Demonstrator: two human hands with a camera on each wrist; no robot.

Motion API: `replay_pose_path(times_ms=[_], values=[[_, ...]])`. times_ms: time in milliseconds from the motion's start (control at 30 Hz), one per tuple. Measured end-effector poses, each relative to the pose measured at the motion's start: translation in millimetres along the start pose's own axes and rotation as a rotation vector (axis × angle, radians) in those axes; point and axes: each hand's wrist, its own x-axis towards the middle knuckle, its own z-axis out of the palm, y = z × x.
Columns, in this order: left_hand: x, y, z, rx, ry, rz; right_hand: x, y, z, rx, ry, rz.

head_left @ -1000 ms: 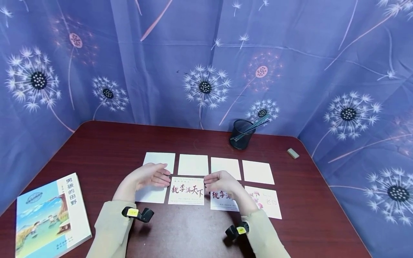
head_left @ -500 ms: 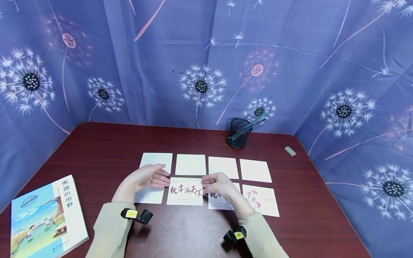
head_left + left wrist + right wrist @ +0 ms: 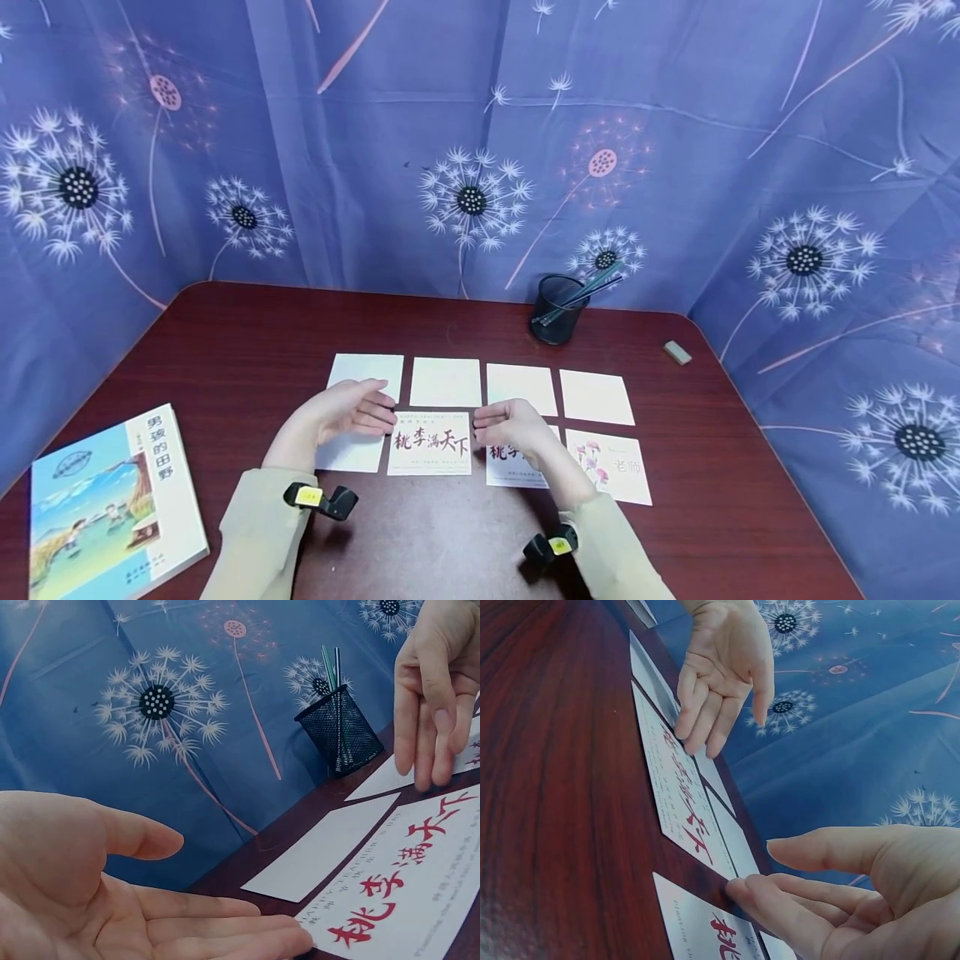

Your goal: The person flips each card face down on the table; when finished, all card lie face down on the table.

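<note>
A white card with red brush lettering [image 3: 429, 457] lies flat in the front row, between both hands. My left hand [image 3: 347, 412] is at its left edge, palm facing inward, fingers stretched with the thumb apart. Opposite it, my right hand [image 3: 517, 427] has its fingertips close to the right edge; in the right wrist view, the thumb and fingers [image 3: 780, 911] are extended with nothing between them. Beneath the right hand, a matching lettered card [image 3: 513, 475] is partly covered. Left of the middle card, a blank card [image 3: 348, 454] is partly hidden by the left hand.
Several blank cards [image 3: 446, 383] form a back row. A flower-printed card [image 3: 611, 471] ends the front row on the right. A mesh pen cup [image 3: 553, 321] holding pencils and an eraser [image 3: 677, 352] stand farther back. A book [image 3: 112, 508] lies at the left.
Both hands keep nearly the same place around the middle card. The right fingertips have shifted slightly rightward from its edge. The head view has swayed a little.
</note>
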Motion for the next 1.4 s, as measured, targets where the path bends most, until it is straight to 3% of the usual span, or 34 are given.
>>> replay_pose_path(times_ms=[333, 767, 1400], values=[[-11.2, 4.7, 4.0, 0.04, 0.044, -0.001, -3.0, -2.5, -1.0, 0.001, -0.023, 0.001], [-4.4, -0.3, 12.1, 0.017, 0.078, -0.015, -1.8, -1.3, 4.3, -0.005, 0.025, 0.016], [-7.4, -4.2, 9.1, -0.058, 0.044, 0.014, -1.7, -2.7, 6.2, -0.023, 0.06, 0.034]])
